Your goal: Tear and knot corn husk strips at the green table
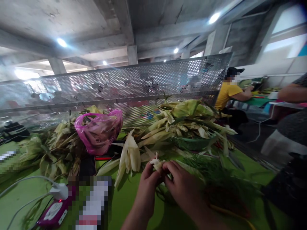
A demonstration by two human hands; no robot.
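Close together over the green table, both my hands pinch a small piece of pale corn husk. My left hand grips it from the left, fingers curled. From the right, my right hand holds the same piece between thumb and fingers. A folded bundle of corn husk lies just beyond my left hand. Behind my right hand, a large heap of corn husks rises over a green basket. Thin green strands spread to the right of my hands.
A pink plastic bag sits among dry husks at the left. Nearer are a purple power strip with a white charger and a blurred-out phone. A perforated metal panel stands behind. A person in yellow sits at the right.
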